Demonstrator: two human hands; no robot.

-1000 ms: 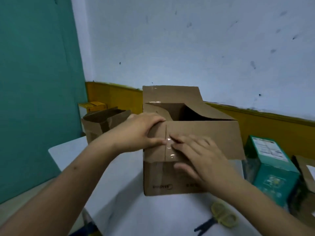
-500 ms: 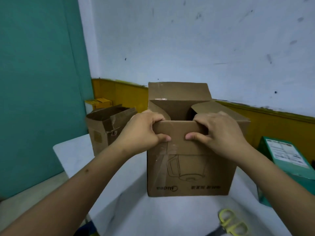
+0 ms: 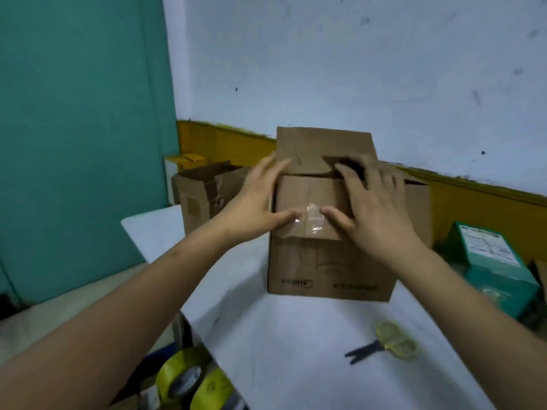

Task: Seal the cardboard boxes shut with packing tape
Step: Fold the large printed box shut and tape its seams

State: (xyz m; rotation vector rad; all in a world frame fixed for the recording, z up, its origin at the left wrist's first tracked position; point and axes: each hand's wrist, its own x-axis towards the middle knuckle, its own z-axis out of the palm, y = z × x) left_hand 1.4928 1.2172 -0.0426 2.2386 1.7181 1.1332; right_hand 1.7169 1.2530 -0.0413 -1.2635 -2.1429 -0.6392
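cardboard box (image 3: 331,261) — both hands (image 3: 254,208) flat on its flap.

Both arms are uncovered along all that shows: the left forearm (image 3: 118,321) at 8 o'clock and the right forearm (image 3: 473,327) at 4 o'clock, each bare from the frame edge to the wrist. The left hand (image 3: 251,208), just off centre at 9 o'clock, and the right hand (image 3: 376,214), at 3 o'clock, are bare too. A small dark mark (image 3: 176,253) sits on the left forearm. The left fingertips are blurred.
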